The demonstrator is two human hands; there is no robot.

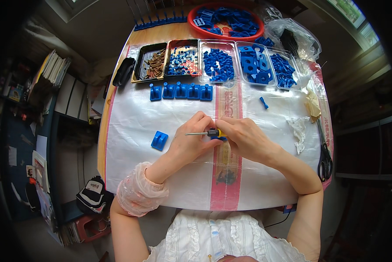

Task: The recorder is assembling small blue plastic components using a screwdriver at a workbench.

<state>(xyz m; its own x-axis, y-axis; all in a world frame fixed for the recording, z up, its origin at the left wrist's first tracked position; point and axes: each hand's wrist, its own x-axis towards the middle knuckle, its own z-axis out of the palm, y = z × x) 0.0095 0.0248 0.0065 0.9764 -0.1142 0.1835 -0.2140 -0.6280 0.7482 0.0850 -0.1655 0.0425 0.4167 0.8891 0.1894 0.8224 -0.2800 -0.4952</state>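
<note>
Both hands meet over the middle of a white woven sheet (pixel 135 122). My left hand (pixel 190 142) and my right hand (pixel 244 137) together hold a small screwdriver (pixel 204 133) with a black and yellow handle; its thin metal shaft points left. A small blue plastic part (pixel 220 139) shows just under the handle between my fingers; which hand grips it I cannot tell. A loose blue slotted block (pixel 159 140) lies to the left of my left hand.
Several blue blocks (pixel 181 91) stand in a row beyond my hands. Behind them sit trays of brown screws (pixel 153 63), mixed small pieces (pixel 183 60) and blue parts (pixel 218 64), plus a red bowl (pixel 225 20). Scissors (pixel 323 153) lie at the right edge.
</note>
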